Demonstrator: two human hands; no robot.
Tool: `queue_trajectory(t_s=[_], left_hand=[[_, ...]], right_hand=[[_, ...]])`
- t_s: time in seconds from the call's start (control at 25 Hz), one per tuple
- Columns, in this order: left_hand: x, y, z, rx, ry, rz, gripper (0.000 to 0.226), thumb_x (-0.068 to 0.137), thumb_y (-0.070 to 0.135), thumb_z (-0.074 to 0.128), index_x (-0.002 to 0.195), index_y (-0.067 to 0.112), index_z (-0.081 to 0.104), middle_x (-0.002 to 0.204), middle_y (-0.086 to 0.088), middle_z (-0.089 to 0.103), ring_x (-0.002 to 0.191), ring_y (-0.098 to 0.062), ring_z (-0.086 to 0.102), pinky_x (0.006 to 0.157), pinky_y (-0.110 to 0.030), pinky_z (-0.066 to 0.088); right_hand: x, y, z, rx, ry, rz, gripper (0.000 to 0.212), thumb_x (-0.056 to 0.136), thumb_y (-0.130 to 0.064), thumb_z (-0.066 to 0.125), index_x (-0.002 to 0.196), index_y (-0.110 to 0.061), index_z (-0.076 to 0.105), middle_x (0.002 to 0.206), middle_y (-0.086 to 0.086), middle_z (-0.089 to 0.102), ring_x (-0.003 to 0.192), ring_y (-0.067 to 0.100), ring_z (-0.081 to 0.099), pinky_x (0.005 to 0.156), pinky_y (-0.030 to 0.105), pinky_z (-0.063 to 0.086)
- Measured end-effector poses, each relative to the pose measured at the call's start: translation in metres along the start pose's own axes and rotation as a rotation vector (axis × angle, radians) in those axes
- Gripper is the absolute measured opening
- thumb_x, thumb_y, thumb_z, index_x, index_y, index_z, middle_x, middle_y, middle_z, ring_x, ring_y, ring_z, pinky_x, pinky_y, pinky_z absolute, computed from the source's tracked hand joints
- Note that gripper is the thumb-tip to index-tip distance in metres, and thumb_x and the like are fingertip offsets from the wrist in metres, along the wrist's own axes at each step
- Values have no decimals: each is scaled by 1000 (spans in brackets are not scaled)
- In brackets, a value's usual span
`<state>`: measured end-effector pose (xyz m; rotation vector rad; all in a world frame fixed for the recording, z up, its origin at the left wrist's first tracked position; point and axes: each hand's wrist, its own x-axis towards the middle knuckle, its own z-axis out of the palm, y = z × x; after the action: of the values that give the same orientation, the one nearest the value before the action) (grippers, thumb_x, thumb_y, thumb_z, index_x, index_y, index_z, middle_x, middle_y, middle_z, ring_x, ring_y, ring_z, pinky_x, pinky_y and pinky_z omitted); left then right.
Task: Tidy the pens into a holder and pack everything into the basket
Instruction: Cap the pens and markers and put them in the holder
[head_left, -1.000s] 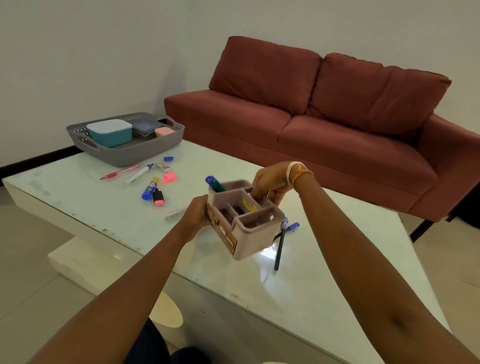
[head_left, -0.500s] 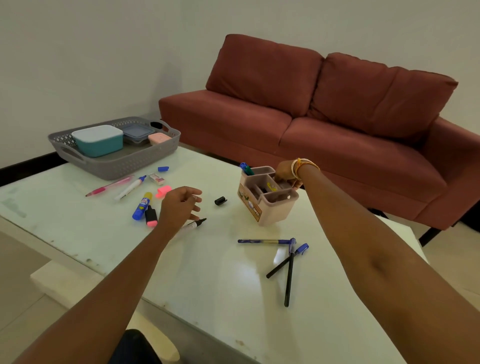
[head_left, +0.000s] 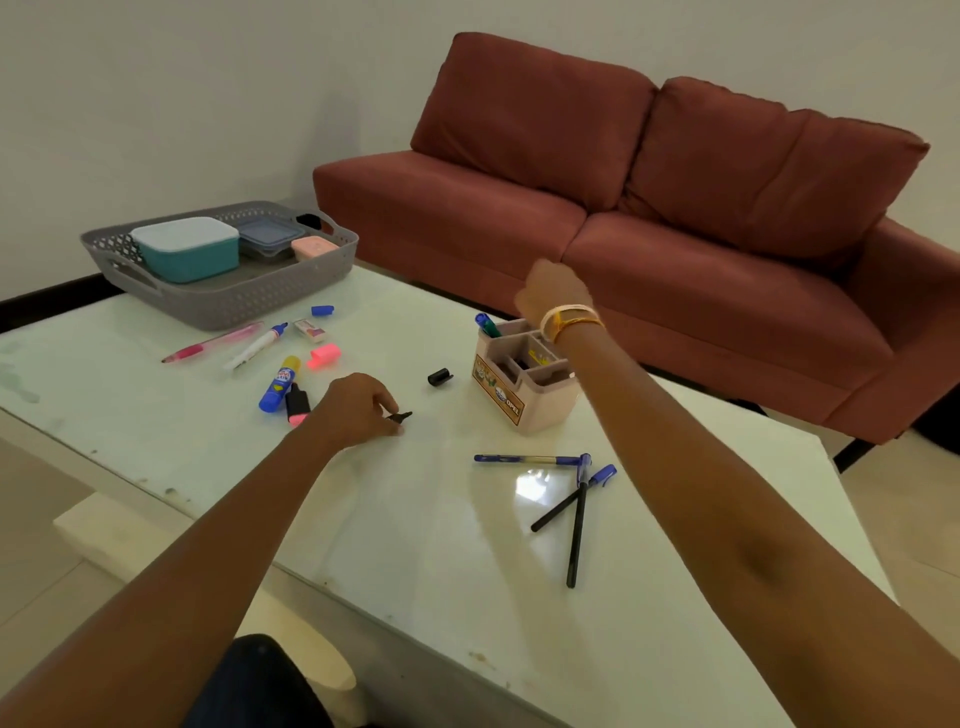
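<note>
The pen holder (head_left: 524, 376) now standing released on the worktop (head_left: 415, 519), the left hand (head_left: 358, 405) is pinching its fingers (head_left: 390, 415) onto an uncapped black marker (head_left: 402, 416) while the right hand (head_left: 553, 296), its fingers' state hidden, is lifting away.

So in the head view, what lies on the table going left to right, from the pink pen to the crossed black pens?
Pink pen → white marker → glue stick → left hand → black cap → holder → black pens.

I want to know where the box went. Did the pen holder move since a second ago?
Yes. The pen holder was held up in both hands near the person; now it stands on the table, farther out toward the sofa, beyond the three pens.
</note>
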<state>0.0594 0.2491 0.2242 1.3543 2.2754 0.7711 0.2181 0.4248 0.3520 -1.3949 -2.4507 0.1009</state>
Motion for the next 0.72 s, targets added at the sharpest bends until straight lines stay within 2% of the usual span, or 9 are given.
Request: queue_trajectory(t_s=[0.04, 0.08, 0.16, 0.28, 0.36, 0.48, 0.56, 0.68, 0.72], left_hand=[[2, 3, 4, -7, 17, -7, 25, 71, 21, 81, 91, 8, 75, 79, 0, 63, 76, -13, 56, 59, -13, 39], [3, 7, 6, -27, 53, -13, 22, 71, 19, 81, 89, 7, 77, 79, -2, 67, 76, -15, 58, 60, -14, 39], [6, 12, 10, -91, 158, -39, 18, 73, 18, 79, 87, 7, 77, 86, -7, 73, 80, -19, 63, 60, -20, 41], [5, 14, 16, -245, 339, -101, 22, 78, 26, 74, 92, 10, 76, 86, -6, 73, 71, -16, 64, 62, -22, 43], [1, 11, 22, -415, 392, -128, 22, 80, 31, 71, 94, 13, 74, 83, -3, 74, 62, -14, 66, 65, -25, 52], [-5, 3, 31, -526, 441, -81, 21, 80, 34, 70, 92, 17, 72, 76, -2, 74, 63, -15, 70, 74, -39, 59], [-8, 0, 33, -528, 466, -25, 23, 77, 34, 73, 94, 19, 72, 75, -3, 73, 64, -17, 70, 72, -41, 60], [-13, 1, 32, -537, 476, 0, 28, 73, 33, 78, 96, 18, 74, 79, -5, 73, 64, -20, 69, 68, -35, 59], [-14, 1, 31, -548, 471, -3, 30, 73, 33, 79, 97, 17, 74, 81, -5, 73, 62, -20, 70, 64, -31, 58]], right_hand=[[-7, -19, 2, 74, 75, -101, 19, 86, -8, 49, 100, -6, 62, 93, 6, 59, 82, 24, 57, 71, 31, 47], [-14, -37, 10, 104, 32, -217, 24, 85, -5, 49, 103, -7, 64, 100, 6, 63, 90, 24, 61, 77, 33, 51], [-27, -61, 44, -17, -189, -397, 31, 86, -4, 49, 112, -9, 65, 117, 9, 63, 109, 25, 59, 92, 35, 50], [-40, -58, 94, -311, -329, -428, 33, 90, -7, 51, 122, -8, 55, 124, 14, 56, 116, 30, 56, 96, 40, 49], [-48, -51, 108, -366, -309, -431, 34, 91, -6, 49, 125, -7, 54, 124, 15, 56, 115, 31, 58, 94, 39, 49], [-54, -46, 111, -337, -222, -439, 28, 93, -3, 46, 119, -7, 56, 119, 13, 60, 110, 29, 60, 90, 36, 49], [-52, -44, 112, -50, -135, -293, 23, 93, -8, 48, 114, -10, 59, 112, 12, 65, 103, 29, 63, 89, 38, 53], [-53, -50, 114, 912, -86, 149, 20, 95, -18, 50, 108, -9, 63, 105, 13, 70, 87, 23, 67, 81, 40, 58], [-55, -52, 113, 1127, -109, 230, 22, 96, -18, 52, 109, -5, 63, 107, 16, 69, 86, 21, 66, 78, 36, 59]])
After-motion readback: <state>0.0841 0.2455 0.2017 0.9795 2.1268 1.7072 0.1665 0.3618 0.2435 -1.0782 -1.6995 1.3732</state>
